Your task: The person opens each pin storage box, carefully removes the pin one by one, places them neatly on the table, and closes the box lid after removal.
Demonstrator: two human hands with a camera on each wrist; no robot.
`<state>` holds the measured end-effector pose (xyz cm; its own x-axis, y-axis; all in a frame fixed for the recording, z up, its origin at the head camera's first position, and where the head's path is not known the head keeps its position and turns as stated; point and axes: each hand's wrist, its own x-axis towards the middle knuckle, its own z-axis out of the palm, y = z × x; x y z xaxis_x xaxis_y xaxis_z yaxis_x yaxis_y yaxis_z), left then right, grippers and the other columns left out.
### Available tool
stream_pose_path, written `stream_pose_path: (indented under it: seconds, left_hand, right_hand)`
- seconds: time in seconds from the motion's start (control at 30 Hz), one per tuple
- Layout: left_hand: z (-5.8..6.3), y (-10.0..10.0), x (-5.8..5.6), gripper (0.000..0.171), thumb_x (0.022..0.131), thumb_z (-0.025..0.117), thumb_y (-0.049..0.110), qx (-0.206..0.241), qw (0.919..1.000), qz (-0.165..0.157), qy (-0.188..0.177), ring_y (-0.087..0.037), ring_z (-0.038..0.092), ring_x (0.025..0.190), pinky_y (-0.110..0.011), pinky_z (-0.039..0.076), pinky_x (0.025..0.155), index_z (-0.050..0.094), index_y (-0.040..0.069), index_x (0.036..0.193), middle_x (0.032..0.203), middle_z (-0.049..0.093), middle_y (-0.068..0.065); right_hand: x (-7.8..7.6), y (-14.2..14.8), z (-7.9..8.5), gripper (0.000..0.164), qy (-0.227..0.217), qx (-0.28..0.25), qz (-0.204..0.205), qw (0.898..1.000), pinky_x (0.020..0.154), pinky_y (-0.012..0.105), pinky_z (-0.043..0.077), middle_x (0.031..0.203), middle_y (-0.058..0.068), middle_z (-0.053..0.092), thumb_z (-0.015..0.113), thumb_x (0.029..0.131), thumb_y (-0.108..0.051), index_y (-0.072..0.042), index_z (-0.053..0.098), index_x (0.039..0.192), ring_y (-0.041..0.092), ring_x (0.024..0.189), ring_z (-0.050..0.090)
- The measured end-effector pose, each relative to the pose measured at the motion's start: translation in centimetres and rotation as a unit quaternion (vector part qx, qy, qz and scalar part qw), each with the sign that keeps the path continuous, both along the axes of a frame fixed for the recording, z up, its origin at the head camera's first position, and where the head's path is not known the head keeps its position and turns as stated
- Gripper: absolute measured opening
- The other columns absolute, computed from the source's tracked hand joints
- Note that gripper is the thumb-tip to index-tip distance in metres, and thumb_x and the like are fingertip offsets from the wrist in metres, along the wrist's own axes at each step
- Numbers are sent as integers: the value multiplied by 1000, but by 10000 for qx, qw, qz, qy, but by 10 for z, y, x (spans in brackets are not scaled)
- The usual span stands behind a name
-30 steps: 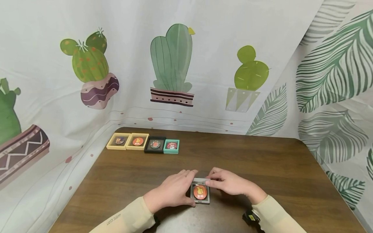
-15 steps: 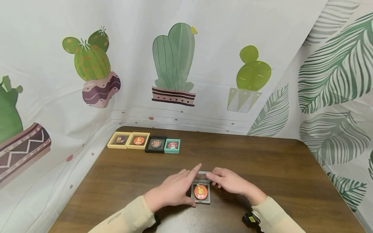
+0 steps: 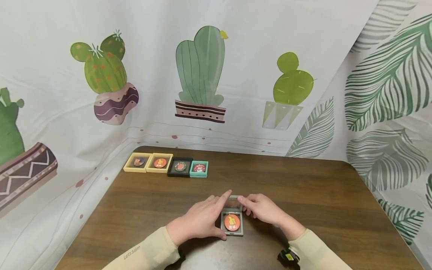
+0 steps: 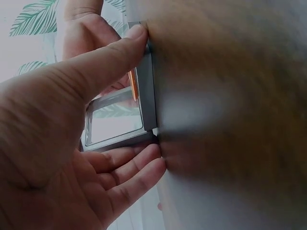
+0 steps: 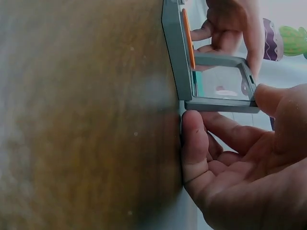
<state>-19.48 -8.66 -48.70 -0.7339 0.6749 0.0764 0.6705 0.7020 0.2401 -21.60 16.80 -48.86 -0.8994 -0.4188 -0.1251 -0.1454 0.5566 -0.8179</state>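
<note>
A small grey display case lies on the table in the head view, its hinged clear-windowed lid raised on the far side. Inside the base sits a round orange badge with a yellow thumbs-up. My left hand holds the case from the left, thumb at the near corner and index finger stretched along the lid. On the other side, my right hand pinches the lid's right edge, with the thumb on its rim. In the left wrist view, the thumb lies on the base.
At the table's far left stand two yellow cases, a black case and a teal case in a row, each with a round badge. Brown table surface extends right. Behind hangs a cactus-print cloth.
The grey case's lid has swung up and away from over the badge. My right hand has moved slightly with it; the left index finger has straightened, while the left hand stays in place.
</note>
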Motion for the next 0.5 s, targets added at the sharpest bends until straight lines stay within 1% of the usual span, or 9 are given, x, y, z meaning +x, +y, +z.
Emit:
stream_pose_path:
  seconds: [0.1,0.2,0.27,0.37,0.43,0.5]
  left_hand:
    - [-1,0,0,135,62,81,70,24,10000,21,-77,-21,50,119,-37,50,88,3,18,159,133,54,-4]
    - [-1,-1,0,135,61,81,70,66,9999,12,-105,-20,50,119,-36,50,88,3,19,159,134,53,-4]
    - [-1,-1,-1,136,61,81,70,89,9999,7,-102,-19,50,118,-36,50,87,3,19,159,134,53,-3]
    - [-1,-1,-1,136,60,82,69,97,9999,16,-105,-18,49,118,-35,50,87,3,19,159,135,53,-2]
    - [0,-1,-1,136,60,82,69,86,9999,33,-115,-19,49,119,-35,49,88,3,19,159,135,53,-2]
    - [0,0,-1,136,60,82,69,74,9999,39,-130,-19,49,119,-35,49,88,3,19,159,135,53,-2]
  right_hand:
    - [0,-1,-1,51,37,9,-48,10000,57,34,46,75,7,64,48,98,-58,-13,69,87,20,61,57]
    - [-1,-2,-2,48,339,77,-138,9993,57,34,49,73,5,65,51,96,-59,-15,70,92,19,61,59]
    - [-1,-3,-2,44,716,152,-251,9970,59,33,50,75,1,65,54,95,-59,-19,71,97,16,63,60]
    - [-1,-4,1,37,1408,297,-518,9882,62,32,49,78,-8,65,58,93,-59,-25,69,103,10,66,59]
    - [1,-4,5,31,1764,323,-687,9814,64,31,49,81,-12,63,61,92,-56,-28,68,102,7,69,58]
    - [3,-5,9,25,2020,304,-820,9755,65,31,49,82,-15,62,64,91,-53,-30,66,99,6,71,57]
